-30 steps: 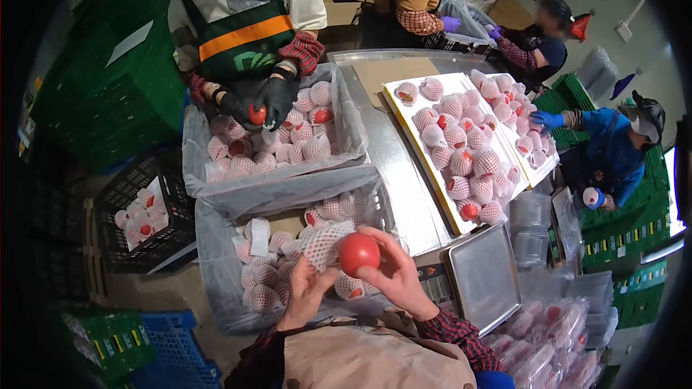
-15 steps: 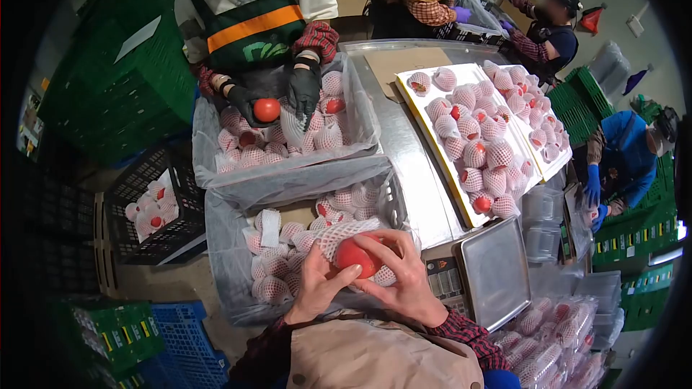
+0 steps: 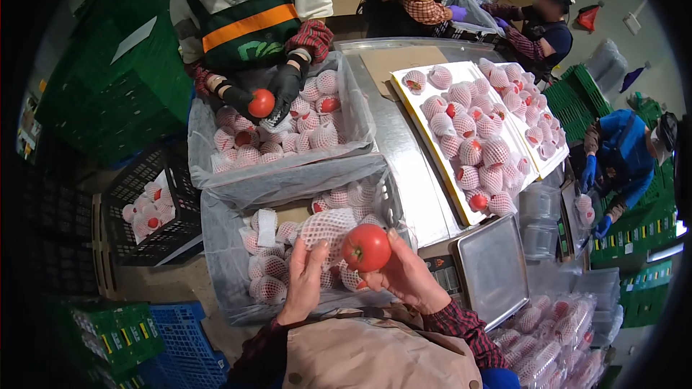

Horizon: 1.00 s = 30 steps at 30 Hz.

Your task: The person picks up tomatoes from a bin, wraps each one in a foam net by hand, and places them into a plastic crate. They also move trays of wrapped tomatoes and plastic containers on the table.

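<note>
A bare red tomato [image 3: 366, 248] is held by my right hand [image 3: 412, 278], its fingers round the fruit's right and lower sides. My left hand [image 3: 306, 281] pinches a white foam net sleeve [image 3: 328, 226] just left of the tomato; the sleeve hangs apart from the fruit. Both hands are above the near lined crate [image 3: 225, 274], which holds several net-wrapped tomatoes [image 3: 269, 289] and a white foam piece [image 3: 267, 227].
Across from me a co-worker's gloved hand holds a tomato [image 3: 262, 103] over the far lined crate [image 3: 209, 179]. Wrapped tomatoes fill white trays [image 3: 432, 155] at the right. A metal tray [image 3: 492, 271] lies nearer, bagged tomatoes [image 3: 542, 331] beyond it. A black basket [image 3: 119, 234] stands left.
The tomato has come out of the net and turned in my right hand. My left hand has moved left with the sleeve. The co-worker's hands have shifted slightly.
</note>
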Each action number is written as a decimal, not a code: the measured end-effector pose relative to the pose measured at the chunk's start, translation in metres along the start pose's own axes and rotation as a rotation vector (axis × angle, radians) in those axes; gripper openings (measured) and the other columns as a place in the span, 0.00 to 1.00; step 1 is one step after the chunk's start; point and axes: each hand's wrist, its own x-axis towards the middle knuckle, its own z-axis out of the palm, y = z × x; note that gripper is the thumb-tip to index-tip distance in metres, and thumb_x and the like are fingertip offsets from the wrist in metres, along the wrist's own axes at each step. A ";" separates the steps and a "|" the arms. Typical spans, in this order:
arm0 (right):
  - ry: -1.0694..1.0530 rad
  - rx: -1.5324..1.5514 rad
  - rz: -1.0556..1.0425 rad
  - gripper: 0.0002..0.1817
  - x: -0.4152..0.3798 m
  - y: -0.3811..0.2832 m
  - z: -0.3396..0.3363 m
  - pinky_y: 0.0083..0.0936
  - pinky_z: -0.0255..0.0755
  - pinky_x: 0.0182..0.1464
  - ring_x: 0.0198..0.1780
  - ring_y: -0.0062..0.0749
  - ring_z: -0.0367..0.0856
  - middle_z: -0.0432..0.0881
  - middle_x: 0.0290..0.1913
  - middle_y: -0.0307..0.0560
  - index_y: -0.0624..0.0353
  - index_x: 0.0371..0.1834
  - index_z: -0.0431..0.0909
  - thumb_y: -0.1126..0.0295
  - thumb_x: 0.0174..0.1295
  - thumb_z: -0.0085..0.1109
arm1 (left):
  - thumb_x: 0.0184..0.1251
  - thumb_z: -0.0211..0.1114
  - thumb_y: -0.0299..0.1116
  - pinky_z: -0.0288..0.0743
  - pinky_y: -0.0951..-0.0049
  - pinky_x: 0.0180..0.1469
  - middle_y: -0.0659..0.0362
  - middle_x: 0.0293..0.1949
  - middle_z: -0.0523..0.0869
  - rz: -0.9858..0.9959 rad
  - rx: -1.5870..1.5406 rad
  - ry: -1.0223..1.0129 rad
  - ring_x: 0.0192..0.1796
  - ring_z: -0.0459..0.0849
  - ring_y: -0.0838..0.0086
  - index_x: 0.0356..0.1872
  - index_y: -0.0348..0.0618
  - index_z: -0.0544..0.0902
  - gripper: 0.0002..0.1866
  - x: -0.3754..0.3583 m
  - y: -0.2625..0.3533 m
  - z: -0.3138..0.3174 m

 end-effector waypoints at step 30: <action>0.459 -0.190 -0.116 0.18 0.018 0.033 -0.029 0.29 0.82 0.49 0.47 0.33 0.86 0.85 0.51 0.50 0.63 0.58 0.79 0.60 0.79 0.53 | 0.70 0.73 0.43 0.75 0.73 0.60 0.60 0.58 0.82 -0.301 -0.415 -0.376 0.58 0.80 0.76 0.73 0.39 0.69 0.36 -0.004 -0.032 -0.007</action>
